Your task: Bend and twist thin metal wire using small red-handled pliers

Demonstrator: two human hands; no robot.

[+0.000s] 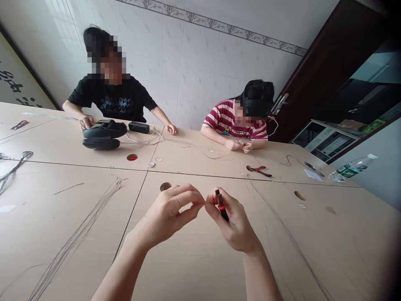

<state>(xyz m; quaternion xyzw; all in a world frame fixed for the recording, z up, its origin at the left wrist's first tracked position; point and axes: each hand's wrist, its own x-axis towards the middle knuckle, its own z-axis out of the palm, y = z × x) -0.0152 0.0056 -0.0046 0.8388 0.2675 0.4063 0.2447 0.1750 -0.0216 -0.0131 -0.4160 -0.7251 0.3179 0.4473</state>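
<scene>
Working above a pale wood-grain table (pixel 188 271), the person's left hand (pixel 175 207) pinches something too fine to identify, while the right hand (pixel 236 225) grasps small red-and-black pliers (pixel 223 212) just beside it. Thin grey wires (pixel 293 241) lie on both sides; handling appears under way, finished and outstanding counts indeterminable. Beyond, at right, is a clear plastic green-labelled bottle (pixel 346 170), contents unconfirmed.
</scene>
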